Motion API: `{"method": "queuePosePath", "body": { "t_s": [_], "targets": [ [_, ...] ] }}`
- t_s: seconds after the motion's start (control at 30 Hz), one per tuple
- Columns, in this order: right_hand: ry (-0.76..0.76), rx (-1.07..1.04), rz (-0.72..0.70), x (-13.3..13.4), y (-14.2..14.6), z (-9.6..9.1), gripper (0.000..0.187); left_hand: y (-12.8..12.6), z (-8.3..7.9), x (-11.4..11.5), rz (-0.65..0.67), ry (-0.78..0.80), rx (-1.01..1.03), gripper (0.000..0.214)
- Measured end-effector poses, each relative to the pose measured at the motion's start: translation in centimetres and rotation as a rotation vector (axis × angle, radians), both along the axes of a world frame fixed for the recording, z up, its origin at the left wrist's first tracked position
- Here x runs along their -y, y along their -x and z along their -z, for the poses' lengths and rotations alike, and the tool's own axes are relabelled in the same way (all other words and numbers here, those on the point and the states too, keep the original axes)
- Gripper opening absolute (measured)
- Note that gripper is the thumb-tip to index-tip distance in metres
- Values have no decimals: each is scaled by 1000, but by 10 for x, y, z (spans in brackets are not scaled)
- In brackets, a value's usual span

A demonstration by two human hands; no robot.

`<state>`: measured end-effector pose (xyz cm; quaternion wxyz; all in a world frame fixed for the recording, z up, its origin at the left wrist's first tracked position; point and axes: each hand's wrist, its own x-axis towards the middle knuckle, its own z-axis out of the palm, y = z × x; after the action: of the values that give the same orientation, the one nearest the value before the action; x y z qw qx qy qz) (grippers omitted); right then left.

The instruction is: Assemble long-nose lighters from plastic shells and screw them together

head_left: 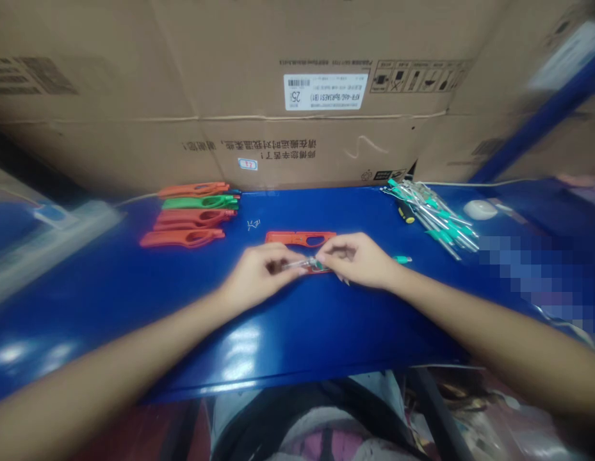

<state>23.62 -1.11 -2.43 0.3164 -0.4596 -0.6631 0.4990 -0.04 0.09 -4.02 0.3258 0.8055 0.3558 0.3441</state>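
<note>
Both hands meet at the middle of the blue table. My left hand (261, 269) is closed, thumb and fingers pinching a thin, pale, rod-like part (297, 263). Its tip reaches the right fingers. My right hand (357, 259) is closed too, its fingertips pressed at a small green and metal piece (318, 264) over a red shell half, which is mostly hidden under the hands. Just beyond them lies another red lighter shell half (297, 238) with an oval opening. Between the right fingers and the table, fine detail is too small to make out.
Several orange, red and green lighter bodies (191, 218) lie at the left. Near them are small metal bits (253, 225). At the right are a pile of metal rods with green ends (436, 218), a black-yellow screwdriver (406, 213) and a white mouse-like object (480, 209). A cardboard wall (259, 102) stands behind.
</note>
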Motion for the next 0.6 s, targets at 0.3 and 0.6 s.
{"method": "queuePosePath", "body": {
  "t_s": [0.3, 0.6],
  "targets": [
    [-129, 32, -14, -3, -1, 8, 22, 1, 1, 0, 10, 36, 17, 24],
    [-365, 132, 8, -1, -5, 4, 21, 5, -9, -3, 22, -31, -40, 22]
  ]
}}
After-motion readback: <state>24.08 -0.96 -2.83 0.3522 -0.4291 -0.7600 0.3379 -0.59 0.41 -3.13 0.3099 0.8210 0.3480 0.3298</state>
